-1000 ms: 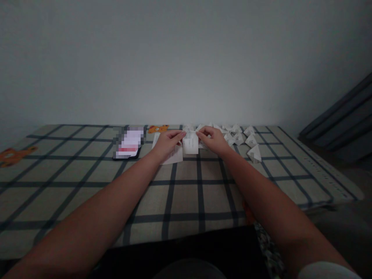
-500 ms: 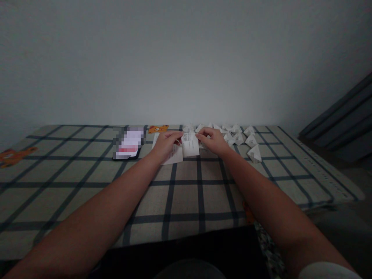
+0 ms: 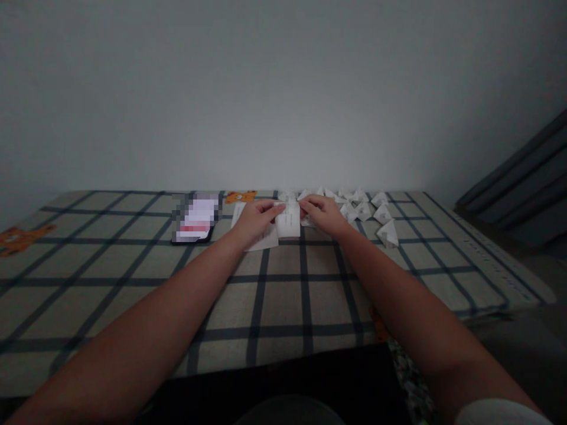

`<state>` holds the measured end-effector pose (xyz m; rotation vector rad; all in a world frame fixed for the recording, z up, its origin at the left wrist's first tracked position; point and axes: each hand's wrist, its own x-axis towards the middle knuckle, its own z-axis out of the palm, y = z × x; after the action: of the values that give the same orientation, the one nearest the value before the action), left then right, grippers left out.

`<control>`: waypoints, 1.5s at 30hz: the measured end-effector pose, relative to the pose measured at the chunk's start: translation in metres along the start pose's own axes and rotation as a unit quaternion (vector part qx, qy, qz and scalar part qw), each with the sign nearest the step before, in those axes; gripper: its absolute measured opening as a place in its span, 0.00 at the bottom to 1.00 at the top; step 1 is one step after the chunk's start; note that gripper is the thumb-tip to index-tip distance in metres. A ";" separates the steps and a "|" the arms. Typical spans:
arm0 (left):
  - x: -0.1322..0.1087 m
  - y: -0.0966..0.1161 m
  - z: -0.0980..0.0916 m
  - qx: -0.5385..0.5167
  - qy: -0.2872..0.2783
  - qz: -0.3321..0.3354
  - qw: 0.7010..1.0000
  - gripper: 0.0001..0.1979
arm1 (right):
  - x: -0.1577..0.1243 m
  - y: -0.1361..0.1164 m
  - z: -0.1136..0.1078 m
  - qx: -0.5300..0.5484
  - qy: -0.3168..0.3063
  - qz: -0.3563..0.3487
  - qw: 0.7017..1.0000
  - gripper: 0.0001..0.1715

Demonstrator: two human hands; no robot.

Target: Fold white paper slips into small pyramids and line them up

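Note:
Both my arms reach far across a checked tablecloth point(image 3: 283, 295). My left hand point(image 3: 256, 219) and my right hand point(image 3: 322, 214) pinch the top corners of a small white paper slip point(image 3: 289, 222), holding it upright between them just above the cloth. Under my left hand lies a flat white sheet of paper point(image 3: 266, 238). Several small folded white paper triangles point(image 3: 363, 208) are scattered to the right of my right hand, near the wall.
A phone with a lit screen point(image 3: 196, 219) lies left of my left hand. Orange bear prints mark the cloth at the far middle point(image 3: 240, 196) and the left edge point(image 3: 20, 237). A plain wall stands behind the table; dark slanted boards point(image 3: 518, 195) lean at right.
The paper slip has shifted slightly between my fingers, tilting and then straightening; my hands stay at the same spot.

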<state>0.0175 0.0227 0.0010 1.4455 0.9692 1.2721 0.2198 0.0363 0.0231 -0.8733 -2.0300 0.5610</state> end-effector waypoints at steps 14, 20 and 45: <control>0.000 0.001 0.001 0.005 0.026 0.016 1.000 0.13 | 0.001 -0.004 0.000 -0.038 0.030 0.001 0.999 0.15; 0.000 0.000 0.000 0.041 0.015 0.023 0.999 0.14 | 0.000 -0.004 -0.001 -0.004 0.002 0.004 1.000 0.14; -0.001 0.007 0.002 0.047 0.041 0.035 0.997 0.15 | 0.002 0.005 0.002 -0.007 0.009 0.029 1.000 0.17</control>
<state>0.0188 0.0202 0.0071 1.5206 1.0528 1.3624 0.2190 0.0410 0.0202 -0.9457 -1.9996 0.5704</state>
